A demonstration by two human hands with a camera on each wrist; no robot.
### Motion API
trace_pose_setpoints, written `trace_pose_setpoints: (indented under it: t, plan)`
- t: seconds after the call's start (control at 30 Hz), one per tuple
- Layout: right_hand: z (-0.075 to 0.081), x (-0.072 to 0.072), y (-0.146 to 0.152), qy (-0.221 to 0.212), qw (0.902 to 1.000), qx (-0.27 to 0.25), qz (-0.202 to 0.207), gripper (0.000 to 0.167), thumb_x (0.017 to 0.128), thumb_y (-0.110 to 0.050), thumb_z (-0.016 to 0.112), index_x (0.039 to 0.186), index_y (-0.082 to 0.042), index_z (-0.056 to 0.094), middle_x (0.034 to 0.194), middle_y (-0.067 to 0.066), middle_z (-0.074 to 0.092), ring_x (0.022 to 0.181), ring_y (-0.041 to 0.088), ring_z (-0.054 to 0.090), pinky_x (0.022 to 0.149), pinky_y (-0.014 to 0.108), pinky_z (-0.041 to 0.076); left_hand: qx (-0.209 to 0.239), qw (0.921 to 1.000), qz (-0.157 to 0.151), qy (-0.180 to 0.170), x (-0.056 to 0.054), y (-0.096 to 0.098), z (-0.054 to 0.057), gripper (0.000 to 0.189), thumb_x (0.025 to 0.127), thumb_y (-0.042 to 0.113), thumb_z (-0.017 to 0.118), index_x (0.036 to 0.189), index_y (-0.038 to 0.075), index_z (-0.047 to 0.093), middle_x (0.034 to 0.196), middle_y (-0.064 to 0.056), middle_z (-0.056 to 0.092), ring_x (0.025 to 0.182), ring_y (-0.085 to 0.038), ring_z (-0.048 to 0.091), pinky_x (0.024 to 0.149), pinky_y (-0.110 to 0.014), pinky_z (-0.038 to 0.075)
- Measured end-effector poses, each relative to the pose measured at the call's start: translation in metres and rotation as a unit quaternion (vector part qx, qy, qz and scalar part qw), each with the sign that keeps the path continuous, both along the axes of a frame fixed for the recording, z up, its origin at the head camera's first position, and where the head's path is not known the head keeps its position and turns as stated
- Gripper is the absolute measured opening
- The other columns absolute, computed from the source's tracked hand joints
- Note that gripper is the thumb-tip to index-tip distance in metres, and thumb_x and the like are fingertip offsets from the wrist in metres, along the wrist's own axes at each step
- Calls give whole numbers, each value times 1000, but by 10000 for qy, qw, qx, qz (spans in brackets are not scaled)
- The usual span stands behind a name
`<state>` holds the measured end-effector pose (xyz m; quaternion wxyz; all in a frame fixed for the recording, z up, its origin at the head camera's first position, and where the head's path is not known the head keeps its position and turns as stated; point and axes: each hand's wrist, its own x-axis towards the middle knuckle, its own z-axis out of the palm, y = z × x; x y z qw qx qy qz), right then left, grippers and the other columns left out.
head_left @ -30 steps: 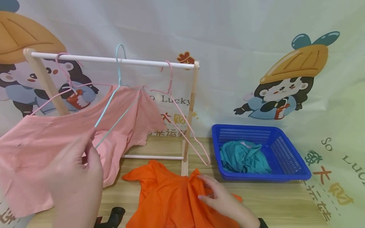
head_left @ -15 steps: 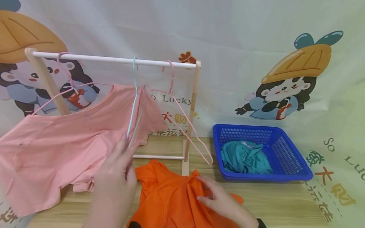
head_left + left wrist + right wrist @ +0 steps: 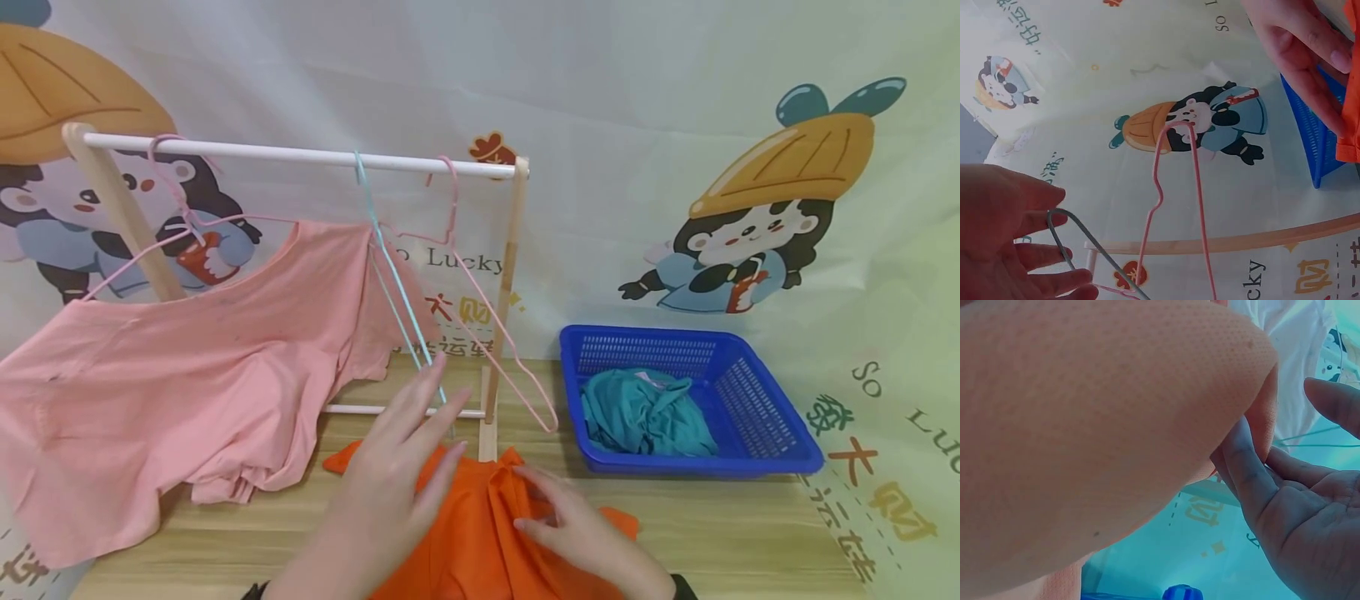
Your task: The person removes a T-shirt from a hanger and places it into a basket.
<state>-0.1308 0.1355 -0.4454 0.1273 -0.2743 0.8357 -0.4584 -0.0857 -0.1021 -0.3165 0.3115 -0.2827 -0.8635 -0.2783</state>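
Note:
My left hand is raised over the orange shirt, its fingers loosely spread. They touch the lower end of the light-blue hanger, which hooks on the white rail and hangs tilted, nearly edge-on. In the left wrist view the hanger's end lies against the fingertips. My right hand pinches the orange shirt near its neckline. In the right wrist view the cloth covers some fingertips. The shirt's lower part runs out of the head view.
A pink shirt hangs at left on a pink hanger from the rack's rail. A bare pink hanger hangs at the right end. A blue basket holds a teal garment. Printed cloth forms the backdrop.
My left hand has moved rightward from the pink shirt to above the orange shirt, bringing the light-blue hanger's lower end along; its hook slid right along the rail. The right hand stayed put.

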Motion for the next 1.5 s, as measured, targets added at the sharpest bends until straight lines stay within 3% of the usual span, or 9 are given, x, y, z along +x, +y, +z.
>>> trace_pose_setpoints:
  t: [0.2,0.43,0.57,0.77,0.97,1.17,1.23,1.37,1.5]
  plan:
    - [-3,-1,-2,40,10000,-38,69,58,91,-17,62,141,0,38,142,22,42,119,37,53,81,28,55,-600,9974,-389,22,-18,1,-8,52,97,26,51,147,18,36,158,-5,18,141,-32,25,108,-53,33]
    - [-5,-1,-3,-18,10000,46,37,58,91,-19,63,142,-2,38,143,19,42,120,35,53,82,26,55,-703,9947,-399,640,-31,5,-15,41,102,35,37,137,21,51,145,-10,40,131,-36,32,107,-49,32]
    - [-6,-2,-3,48,9999,14,92,58,91,-18,63,141,-1,39,142,20,43,119,36,53,82,29,55,-574,9950,-372,732,-30,4,-14,43,102,39,35,139,23,49,149,-12,34,134,-36,30,108,-51,30]
    - [-9,-1,-5,326,9981,502,-171,60,90,-25,64,142,-7,40,143,14,44,128,34,46,100,52,42,494,9904,-554,1169,-24,-6,-10,51,102,44,31,142,15,43,151,-19,28,136,-36,28,112,-48,23]
    - [-11,-1,-7,296,9972,646,-241,61,89,-24,65,142,-8,39,146,14,41,133,34,39,105,57,34,2120,9575,-476,1898,-25,-32,2,56,102,41,33,141,2,41,145,-25,35,134,-33,34,113,-39,23]
    - [-15,-3,-7,308,9955,878,-194,67,88,-31,66,144,-10,36,147,16,38,135,36,36,106,58,32,3093,9282,11,2068,-23,-70,11,53,102,30,38,133,-12,41,141,-22,43,132,-27,39,114,-37,25]
    - [-16,-4,-7,246,9953,925,-161,71,87,-35,67,145,-12,34,148,16,36,136,36,34,107,59,31,3221,9253,401,1962,-21,-83,13,52,102,27,39,134,-13,40,140,-18,45,130,-23,41,113,-32,26]
    - [-19,-4,-8,195,9949,984,-93,78,85,-39,69,147,-12,31,150,16,33,138,37,31,107,60,30,3041,9295,1235,1683,-20,-109,14,53,100,26,42,137,-12,36,143,-18,41,133,-23,36,113,-31,22]
    - [-24,-5,-8,191,9941,1066,-14,83,83,-41,70,148,-12,28,152,15,30,139,37,28,107,60,29,2613,9316,2301,1040,-19,-140,7,57,96,24,48,145,1,32,151,-15,29,141,-24,23,118,-34,11]
